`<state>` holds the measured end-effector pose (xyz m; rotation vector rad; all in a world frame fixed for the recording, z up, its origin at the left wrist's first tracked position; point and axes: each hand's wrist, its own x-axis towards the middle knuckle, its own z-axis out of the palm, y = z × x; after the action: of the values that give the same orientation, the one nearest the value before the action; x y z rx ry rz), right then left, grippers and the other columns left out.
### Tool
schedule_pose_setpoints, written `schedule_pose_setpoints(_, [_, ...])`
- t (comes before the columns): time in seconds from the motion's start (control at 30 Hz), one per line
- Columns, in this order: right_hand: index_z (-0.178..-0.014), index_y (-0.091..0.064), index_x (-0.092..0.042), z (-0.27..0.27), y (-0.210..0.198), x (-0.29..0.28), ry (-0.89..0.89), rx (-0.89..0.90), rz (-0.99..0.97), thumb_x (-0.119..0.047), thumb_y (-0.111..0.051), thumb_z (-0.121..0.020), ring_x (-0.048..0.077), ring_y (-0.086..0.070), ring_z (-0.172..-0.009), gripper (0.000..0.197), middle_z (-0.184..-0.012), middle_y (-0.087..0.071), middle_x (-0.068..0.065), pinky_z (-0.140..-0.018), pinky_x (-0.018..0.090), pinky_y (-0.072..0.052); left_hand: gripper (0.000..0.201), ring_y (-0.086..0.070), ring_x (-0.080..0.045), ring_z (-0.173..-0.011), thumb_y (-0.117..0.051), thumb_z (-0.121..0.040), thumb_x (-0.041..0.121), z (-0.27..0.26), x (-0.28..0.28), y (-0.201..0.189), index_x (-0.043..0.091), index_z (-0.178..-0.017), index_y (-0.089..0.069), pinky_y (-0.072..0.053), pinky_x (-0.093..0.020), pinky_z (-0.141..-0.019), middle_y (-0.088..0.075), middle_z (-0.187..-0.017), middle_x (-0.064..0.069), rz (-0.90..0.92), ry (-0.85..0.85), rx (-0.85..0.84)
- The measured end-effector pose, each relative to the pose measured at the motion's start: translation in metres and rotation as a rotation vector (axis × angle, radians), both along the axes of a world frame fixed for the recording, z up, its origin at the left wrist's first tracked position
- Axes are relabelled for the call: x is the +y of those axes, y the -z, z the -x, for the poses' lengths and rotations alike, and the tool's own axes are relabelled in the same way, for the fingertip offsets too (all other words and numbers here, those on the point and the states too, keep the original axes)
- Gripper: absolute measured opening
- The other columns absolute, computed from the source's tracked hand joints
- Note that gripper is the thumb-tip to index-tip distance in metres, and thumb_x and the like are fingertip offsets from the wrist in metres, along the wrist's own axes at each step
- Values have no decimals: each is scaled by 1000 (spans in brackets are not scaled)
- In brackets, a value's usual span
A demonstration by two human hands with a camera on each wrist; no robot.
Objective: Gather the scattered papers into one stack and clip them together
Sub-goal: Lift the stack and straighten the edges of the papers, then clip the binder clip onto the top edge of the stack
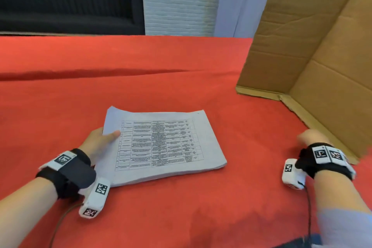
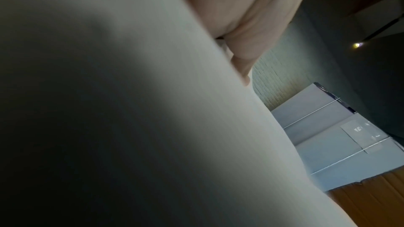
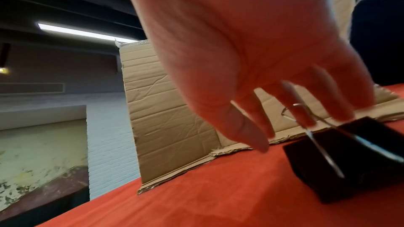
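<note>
A tall sheet of folded cardboard (image 1: 314, 32) stands on the right side of the worktop (image 1: 161, 62), its torn lower edge resting on the red cloth that covers the surface; it walls off everything beyond the right hand (image 1: 311, 137). A long crease runs across the cloth behind the papers (image 1: 163, 143). Past the far edge of the worktop are a white brick wall (image 1: 179, 0), a dark sofa (image 1: 66, 8) on the left, and a pale blue panel beside the cardboard.

The papers lie in one squared stack near the middle of the worktop, a printed table on the top sheet. The left hand (image 1: 98, 139) grips the stack's left edge, thumb on top and fingers hidden beneath. In the left wrist view the paper fills most of the frame.

A black binder clip (image 3: 347, 160) sits on the cloth just in front of the cardboard, well apart from the stack, its wire handles raised. The right hand reaches down over it with fingers (image 3: 251, 130) spread and straight; whether they touch the clip is unclear through the blur.
</note>
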<state>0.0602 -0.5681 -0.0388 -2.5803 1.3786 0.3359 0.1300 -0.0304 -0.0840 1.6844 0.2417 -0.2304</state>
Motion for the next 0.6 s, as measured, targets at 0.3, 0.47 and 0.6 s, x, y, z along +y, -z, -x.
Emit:
schedule_pose_setpoints(0.3, [-97, -73, 2, -57, -5, 78, -303, -446, -333, 4, -69, -81, 7, -63, -48, 16, -70, -67, 6, -74, 27, -56, 34, -64, -26, -83, -55, -92, 12, -14, -2, -24, 3, -124, -54, -52, -35, -72, -64, -116, -19, -149, 140, -60])
schedule_pose_setpoints(0.47, [-102, -67, -1, -87, -38, 148, -502, -785, -739, 0, -62, -89, 10, -64, -62, 14, -90, -69, 20, -76, 27, -56, 34, -63, -28, -93, -59, -90, 17, -26, 5, -43, 8, -123, -58, -50, -34, -78, -65, -113, -13, -335, 256, -75])
schedule_pose_setpoints(0.6, [-109, -65, -12, -78, -53, 150, -639, -49, -270, -41, -69, -85, 22, -65, -81, 38, -102, -69, 9, -75, 34, -55, 27, -63, -27, -101, -61, -90, 22, -35, 22, -45, 11, -115, -62, -46, -37, -91, -67, -113, -9, -560, 280, -95])
